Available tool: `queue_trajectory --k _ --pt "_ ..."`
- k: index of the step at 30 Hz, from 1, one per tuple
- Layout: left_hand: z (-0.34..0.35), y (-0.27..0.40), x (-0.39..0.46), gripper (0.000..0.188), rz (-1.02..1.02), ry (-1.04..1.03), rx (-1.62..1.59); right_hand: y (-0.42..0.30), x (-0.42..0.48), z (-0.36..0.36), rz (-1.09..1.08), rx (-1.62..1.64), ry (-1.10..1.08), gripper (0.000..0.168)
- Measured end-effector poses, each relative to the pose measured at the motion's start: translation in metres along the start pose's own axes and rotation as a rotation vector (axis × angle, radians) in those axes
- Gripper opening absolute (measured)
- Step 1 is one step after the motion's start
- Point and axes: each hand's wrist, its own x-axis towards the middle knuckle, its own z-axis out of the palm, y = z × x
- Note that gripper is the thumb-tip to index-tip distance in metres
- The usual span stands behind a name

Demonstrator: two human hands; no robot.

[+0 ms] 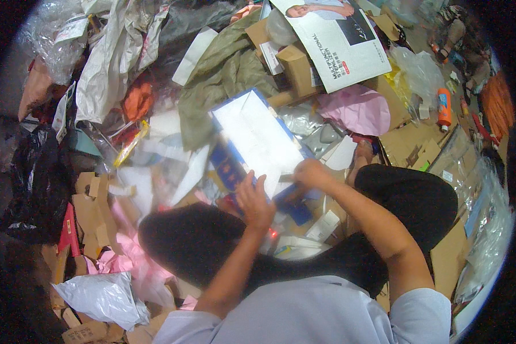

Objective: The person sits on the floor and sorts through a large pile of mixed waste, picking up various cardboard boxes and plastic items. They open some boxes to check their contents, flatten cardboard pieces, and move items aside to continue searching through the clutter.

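A blue printed cardboard box (228, 165) with a large white panel (262, 133) sits tilted between my bent knees. My left hand (256, 202) touches the panel's near left edge, its fingers extended and spread. At the near right corner my right hand (313, 175) has its fingers curled around the box's edge; the fingertips are partly hidden. A blue flap (299, 210) hangs below the right hand. Between my legs lie a small white carton (323, 225) and a crumpled white plastic bag (299, 248).
Mixed packaging surrounds me: an olive cloth (223, 77), a large printed carton panel (335, 47), pink paper (354, 107) and flattened cardboard (406, 142). An orange bottle (444, 107) lies at right. Further left are a black plastic bag (36, 185) and a grey mailer bag (103, 299).
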Motion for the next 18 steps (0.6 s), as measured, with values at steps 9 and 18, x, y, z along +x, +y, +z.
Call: queue_trajectory --k 9,18 --pt "-0.001 -0.005 -0.006 0.063 -0.051 -0.01 0.005 0.016 -0.014 -0.071 0.303 0.352 0.024 0.035" --pt "-0.007 -0.004 0.0 0.06 0.009 0.034 0.0 -0.005 -0.032 -0.057 0.086 -0.13 0.047 0.023"
